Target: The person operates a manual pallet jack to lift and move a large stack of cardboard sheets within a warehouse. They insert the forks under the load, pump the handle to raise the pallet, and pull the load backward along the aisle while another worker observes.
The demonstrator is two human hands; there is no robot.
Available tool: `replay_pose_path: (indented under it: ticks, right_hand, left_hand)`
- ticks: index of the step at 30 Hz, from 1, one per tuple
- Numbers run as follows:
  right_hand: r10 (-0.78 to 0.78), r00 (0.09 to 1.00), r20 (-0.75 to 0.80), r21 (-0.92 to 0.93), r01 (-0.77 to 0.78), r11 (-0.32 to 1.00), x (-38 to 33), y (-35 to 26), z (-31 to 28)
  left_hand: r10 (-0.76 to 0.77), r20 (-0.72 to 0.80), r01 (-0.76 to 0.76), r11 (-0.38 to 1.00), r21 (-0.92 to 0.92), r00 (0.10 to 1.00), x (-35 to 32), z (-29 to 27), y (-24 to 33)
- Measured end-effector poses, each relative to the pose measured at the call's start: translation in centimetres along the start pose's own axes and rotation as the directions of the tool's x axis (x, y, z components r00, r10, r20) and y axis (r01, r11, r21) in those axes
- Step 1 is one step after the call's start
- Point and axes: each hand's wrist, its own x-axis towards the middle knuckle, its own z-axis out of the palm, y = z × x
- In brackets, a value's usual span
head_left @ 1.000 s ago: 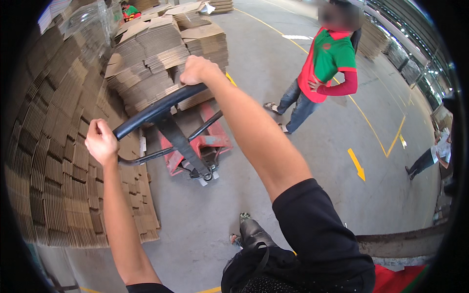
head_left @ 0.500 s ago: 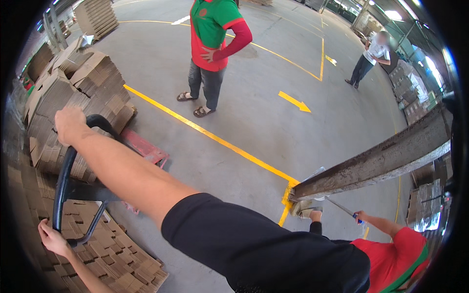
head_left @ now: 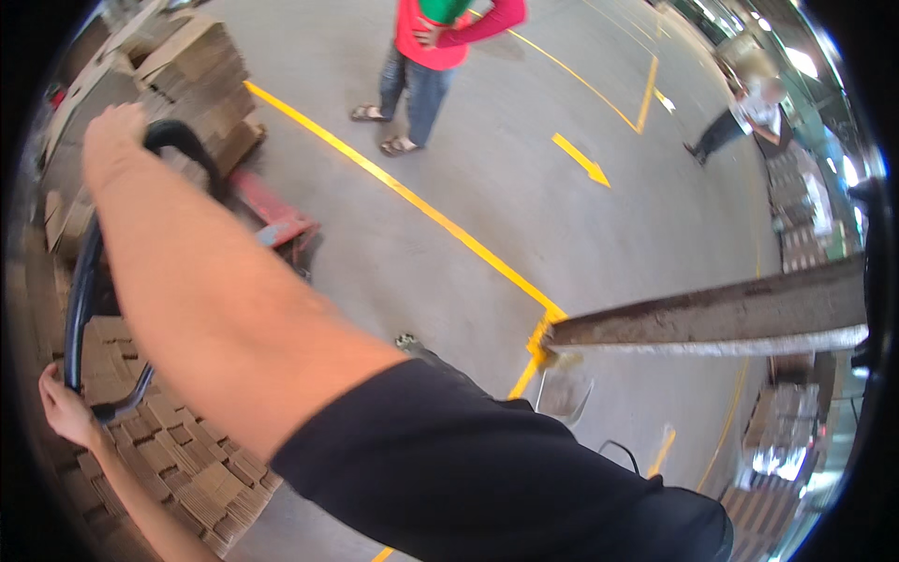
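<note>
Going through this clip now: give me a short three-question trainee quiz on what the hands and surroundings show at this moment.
1. True or false: both hands grip the black loop handle of the red pallet jack.
2. What is stacked beside the jack? A) flattened cardboard B) metal drums C) tyres
3. What colour is the floor line running between the jack and the standing person?

Key
1. True: the right hand holds the top of the loop, the left hand its lower end.
2. A
3. Yellow
</note>
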Motion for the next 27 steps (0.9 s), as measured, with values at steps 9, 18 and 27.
replay_pose_path:
  ticks: [9, 18, 27]
  right_hand:
    - [-0.128, 0.99, 0.058, -0.019, 0.13, 0.991, -3.6, 0.5, -3.8]
    - [-0.075, 0.996, 0.041, -0.008, 0.076, 0.997, -5.4, -0.5, -5.2]
    - [-0.071, 0.997, 0.0, 0.035, 0.071, 0.997, -4.9, 0.1, -5.3]
  left_hand:
    - [0.228, -0.19, -0.244, 0.968, -0.061, 0.955, -4.9, -0.8, 5.9]
    - [0.055, -0.183, -0.066, 0.996, -0.052, 0.982, -6.3, -2.3, 8.9]
    - [0.054, -0.187, -0.065, 0.997, -0.051, 0.981, -6.2, -2.0, 9.1]
